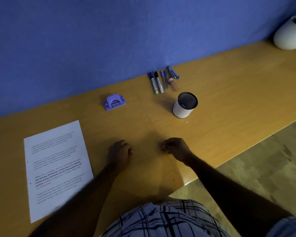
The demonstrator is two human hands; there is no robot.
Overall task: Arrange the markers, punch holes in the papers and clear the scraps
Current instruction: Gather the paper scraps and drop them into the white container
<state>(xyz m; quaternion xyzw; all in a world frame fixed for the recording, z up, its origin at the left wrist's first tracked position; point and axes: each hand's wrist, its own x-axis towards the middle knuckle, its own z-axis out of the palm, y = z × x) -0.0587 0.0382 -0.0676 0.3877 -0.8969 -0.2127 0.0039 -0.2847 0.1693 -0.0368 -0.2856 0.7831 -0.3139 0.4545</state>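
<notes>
White paper [56, 168] lies left of left hand [120, 152] and right hand [176, 148]; fingers [164, 146] curled, hold unclear.

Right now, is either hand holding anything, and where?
Cannot tell: left hand and right hand lie curled on the table; anything pinched is too small to see.

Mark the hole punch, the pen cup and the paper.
hole punch [114, 102], head view, on its purple top lever.
pen cup [180, 110], head view, on its white outer wall.
paper [56, 168], head view, middle of the printed top sheet.
</notes>
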